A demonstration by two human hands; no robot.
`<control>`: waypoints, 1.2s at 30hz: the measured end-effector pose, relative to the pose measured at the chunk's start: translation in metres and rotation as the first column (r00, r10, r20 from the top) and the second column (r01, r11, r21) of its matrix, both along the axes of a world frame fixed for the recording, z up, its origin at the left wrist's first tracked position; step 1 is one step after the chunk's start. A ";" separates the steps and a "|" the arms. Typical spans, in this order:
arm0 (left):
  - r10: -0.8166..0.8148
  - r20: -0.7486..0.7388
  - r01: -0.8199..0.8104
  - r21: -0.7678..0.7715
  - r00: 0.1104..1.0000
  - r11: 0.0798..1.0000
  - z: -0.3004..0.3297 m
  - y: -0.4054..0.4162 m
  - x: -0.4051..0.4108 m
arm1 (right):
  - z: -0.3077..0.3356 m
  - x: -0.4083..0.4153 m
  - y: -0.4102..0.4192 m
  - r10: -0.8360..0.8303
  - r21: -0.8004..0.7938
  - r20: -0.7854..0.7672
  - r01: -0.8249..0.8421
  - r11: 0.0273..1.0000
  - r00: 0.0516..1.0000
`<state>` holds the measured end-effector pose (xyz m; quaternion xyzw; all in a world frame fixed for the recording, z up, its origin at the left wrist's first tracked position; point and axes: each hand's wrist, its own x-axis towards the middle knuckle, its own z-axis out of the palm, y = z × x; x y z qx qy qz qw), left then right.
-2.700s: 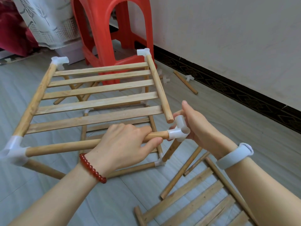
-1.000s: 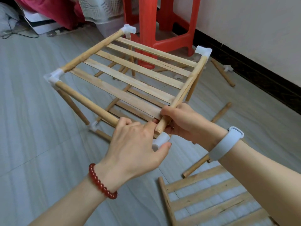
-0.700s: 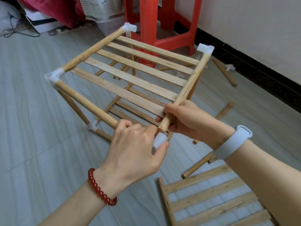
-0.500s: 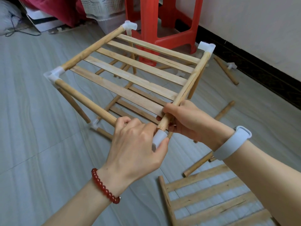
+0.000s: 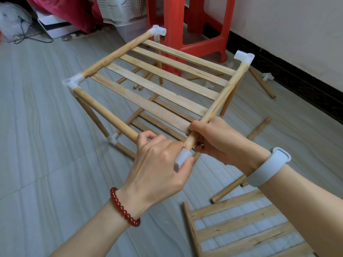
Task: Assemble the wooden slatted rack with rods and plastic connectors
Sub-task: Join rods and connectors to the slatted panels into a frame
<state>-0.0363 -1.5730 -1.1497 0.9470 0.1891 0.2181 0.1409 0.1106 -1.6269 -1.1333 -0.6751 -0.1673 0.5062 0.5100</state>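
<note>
A red plastic stool (image 5: 187, 32) stands at top centre on the grey floor (image 5: 46, 145). Left of it — a white mesh basket (image 5: 118, 10), then crimson fabric (image 5: 74, 10). A black cable (image 5: 33, 37) trails at upper left — a dark patterned skirting (image 5: 297, 76) lines the wall (image 5: 287, 30).

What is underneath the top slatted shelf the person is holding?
Through the gaps of the top slatted shelf show upright leg rods, a lower white connector and lower slats. Loose rods lie on the floor. The slats hide the rest.

Near corner connector (image 5: 182, 158) mostly under the left hand (image 5: 157, 166) (second slatted panel (image 5: 241, 229) cut off below).
</note>
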 end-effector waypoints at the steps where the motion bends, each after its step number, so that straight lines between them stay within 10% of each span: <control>1: -0.003 0.007 0.003 0.004 1.000 1.000 -0.001 0.000 0.001 | 0.000 0.000 0.000 0.002 0.001 0.000 -0.002 1.000 1.000; 16: 0.009 -0.236 0.009 0.078 0.972 0.997 0.022 0.012 0.012 | -0.004 0.009 -0.015 0.025 0.056 0.034 -0.027 0.998 0.999; 26: 0.147 0.109 -0.108 -0.301 0.983 0.948 0.061 0.043 0.027 | 0.061 0.025 0.051 0.042 0.133 0.254 -0.077 0.988 0.966; 36: 0.494 0.413 0.051 -0.803 0.765 0.593 0.105 0.099 0.004 | 0.148 -0.023 0.168 0.246 0.065 0.611 -0.357 0.932 0.753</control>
